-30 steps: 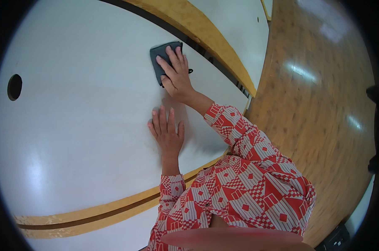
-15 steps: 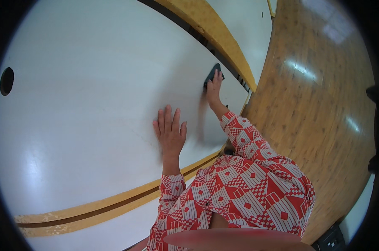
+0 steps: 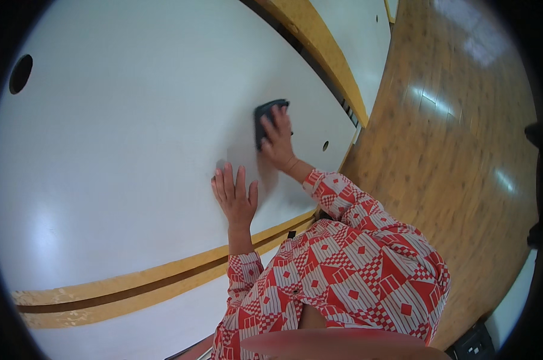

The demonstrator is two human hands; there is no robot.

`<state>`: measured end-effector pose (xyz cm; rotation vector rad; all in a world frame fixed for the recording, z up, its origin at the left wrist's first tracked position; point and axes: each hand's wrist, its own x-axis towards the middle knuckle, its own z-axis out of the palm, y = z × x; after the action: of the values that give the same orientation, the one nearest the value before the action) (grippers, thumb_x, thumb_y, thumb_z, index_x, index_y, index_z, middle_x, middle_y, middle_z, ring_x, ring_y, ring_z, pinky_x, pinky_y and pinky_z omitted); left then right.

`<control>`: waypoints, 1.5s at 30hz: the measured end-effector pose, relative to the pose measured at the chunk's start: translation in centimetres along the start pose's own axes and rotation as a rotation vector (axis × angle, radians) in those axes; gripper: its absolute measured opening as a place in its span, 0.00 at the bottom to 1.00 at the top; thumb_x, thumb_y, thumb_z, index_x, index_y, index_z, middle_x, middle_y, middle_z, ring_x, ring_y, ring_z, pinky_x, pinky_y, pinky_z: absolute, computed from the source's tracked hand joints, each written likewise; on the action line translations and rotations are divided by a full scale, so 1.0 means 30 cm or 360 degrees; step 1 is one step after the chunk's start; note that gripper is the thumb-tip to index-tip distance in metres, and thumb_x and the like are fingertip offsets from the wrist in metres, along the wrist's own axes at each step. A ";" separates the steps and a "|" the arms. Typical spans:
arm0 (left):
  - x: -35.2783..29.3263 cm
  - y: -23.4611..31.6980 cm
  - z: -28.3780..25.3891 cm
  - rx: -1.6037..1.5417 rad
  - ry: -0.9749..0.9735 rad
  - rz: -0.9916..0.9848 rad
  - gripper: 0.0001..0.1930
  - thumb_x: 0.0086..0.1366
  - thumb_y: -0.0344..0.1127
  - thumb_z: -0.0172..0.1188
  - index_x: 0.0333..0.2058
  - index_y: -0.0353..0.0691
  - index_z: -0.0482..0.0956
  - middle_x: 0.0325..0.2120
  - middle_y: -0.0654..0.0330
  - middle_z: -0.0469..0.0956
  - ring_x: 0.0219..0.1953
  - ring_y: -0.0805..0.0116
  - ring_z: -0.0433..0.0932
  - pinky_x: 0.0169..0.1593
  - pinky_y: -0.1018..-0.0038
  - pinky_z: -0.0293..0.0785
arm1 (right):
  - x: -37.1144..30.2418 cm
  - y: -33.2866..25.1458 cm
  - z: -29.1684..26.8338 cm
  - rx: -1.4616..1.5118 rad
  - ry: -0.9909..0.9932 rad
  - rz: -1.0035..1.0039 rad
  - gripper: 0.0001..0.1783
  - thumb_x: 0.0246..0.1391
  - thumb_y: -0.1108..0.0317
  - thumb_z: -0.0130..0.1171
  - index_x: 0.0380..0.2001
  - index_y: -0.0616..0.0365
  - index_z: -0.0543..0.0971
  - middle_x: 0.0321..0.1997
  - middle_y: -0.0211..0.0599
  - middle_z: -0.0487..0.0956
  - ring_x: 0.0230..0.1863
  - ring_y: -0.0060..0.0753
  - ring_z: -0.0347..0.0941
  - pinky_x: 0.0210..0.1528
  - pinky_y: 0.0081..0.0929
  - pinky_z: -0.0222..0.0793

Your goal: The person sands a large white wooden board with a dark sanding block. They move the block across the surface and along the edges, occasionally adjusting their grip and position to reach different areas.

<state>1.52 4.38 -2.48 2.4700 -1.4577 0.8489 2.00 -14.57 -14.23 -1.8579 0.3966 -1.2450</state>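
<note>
A wide white tabletop (image 3: 115,150) fills most of the view, glossy and curved by the lens, with a wood-coloured band (image 3: 163,279) running along its near edge and another wooden strip (image 3: 319,42) along its far edge. To the right lies a wooden plank floor (image 3: 451,150) catching bright reflections.

The right hand (image 3: 277,141) reaches out over the tabletop toward its far right part and presses a dark grey cloth (image 3: 264,120) flat against the white surface; the fingers lie spread on top of the cloth, pinning it down rather than wrapping around it. The cloth sits well in from the near edge, closer to the far wooden strip.

The left hand (image 3: 235,195) rests palm-down on the bare tabletop nearer the near edge, fingers released and slightly fanned, holding nothing. It lies just below and left of the right hand, apart from the cloth.

Both arms wear a red-and-white patterned sleeve (image 3: 343,204).

2 dark round holes show in the tabletop: a large hole (image 3: 20,73) near the far left edge and a small hole (image 3: 325,146) close to the right wrist.
</note>
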 end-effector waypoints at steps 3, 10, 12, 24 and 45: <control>-0.004 0.006 -0.001 0.0037 -0.0055 0.0015 0.26 0.69 0.47 0.62 0.64 0.53 0.74 0.72 0.57 0.62 0.75 0.51 0.56 0.73 0.48 0.51 | -0.041 0.180 0.007 0.0037 0.0215 0.0409 0.38 0.57 0.68 0.52 0.73 0.54 0.62 0.81 0.55 0.48 0.80 0.69 0.39 0.79 0.56 0.36; -0.006 0.004 -0.006 0.0077 -0.0166 0.0011 0.26 0.68 0.45 0.63 0.64 0.55 0.74 0.72 0.58 0.63 0.75 0.52 0.57 0.74 0.50 0.49 | -0.149 0.312 0.010 0.0255 0.0287 0.1014 0.39 0.62 0.67 0.48 0.76 0.58 0.54 0.80 0.63 0.45 0.79 0.75 0.38 0.79 0.57 0.35; -0.009 -0.003 -0.009 0.0067 -0.0184 0.0000 0.26 0.68 0.44 0.62 0.64 0.55 0.74 0.72 0.58 0.63 0.75 0.52 0.57 0.74 0.50 0.49 | -0.122 0.236 0.047 0.0134 0.0242 0.0922 0.40 0.61 0.67 0.48 0.76 0.59 0.54 0.80 0.63 0.45 0.79 0.75 0.38 0.79 0.58 0.35; -0.028 -0.036 -0.027 -0.0003 -0.0184 -0.0122 0.28 0.66 0.41 0.64 0.64 0.50 0.73 0.72 0.56 0.61 0.75 0.48 0.55 0.72 0.43 0.51 | 0.039 -0.126 0.033 0.0058 -0.0083 -0.0291 0.38 0.54 0.70 0.56 0.71 0.42 0.66 0.81 0.50 0.48 0.79 0.72 0.40 0.74 0.73 0.37; -0.015 -0.019 -0.058 0.0074 -0.0105 -0.0090 0.22 0.69 0.40 0.59 0.60 0.47 0.77 0.71 0.57 0.64 0.75 0.48 0.55 0.72 0.41 0.46 | -0.297 -0.134 0.007 0.0119 -0.0334 -0.0276 0.38 0.50 0.67 0.61 0.68 0.40 0.70 0.80 0.52 0.50 0.80 0.73 0.38 0.76 0.73 0.36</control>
<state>1.15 5.70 -1.20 2.5833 -1.3964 0.8072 -2.63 -6.26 -16.48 -1.9671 0.0757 -1.1459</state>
